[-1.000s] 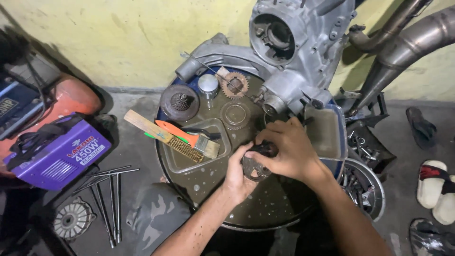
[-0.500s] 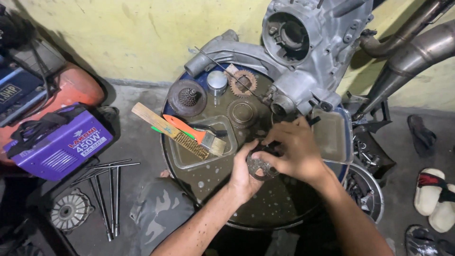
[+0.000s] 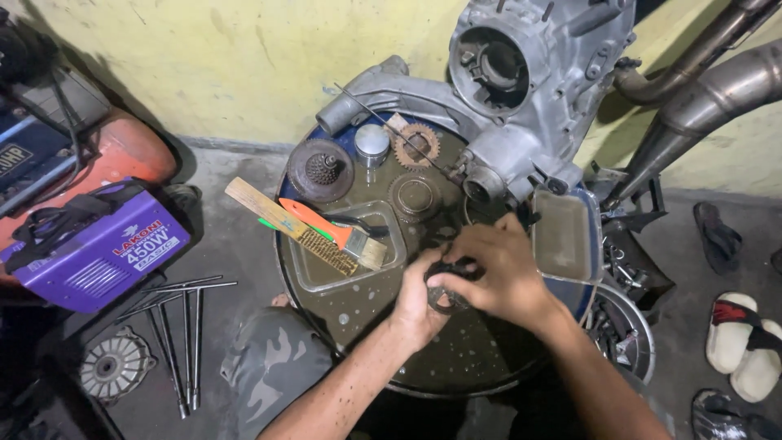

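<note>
You face stained yellow wall [image 3: 204, 57] meeting grey concrete floor [image 3: 236, 244]. Purple welding machine [image 3: 94, 248] sits at left, T-handle wrenches [image 3: 175, 326] beside it. Exhaust pipes [image 3: 700, 81], sandals [image 3: 741, 342] at right. Light dim, uneven.

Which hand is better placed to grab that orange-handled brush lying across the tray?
Probably the left hand. Both hands grip a small dark round part, but the left is nearer the orange-handled brush on the clear tray; the right hand would have to cross over it.
</note>
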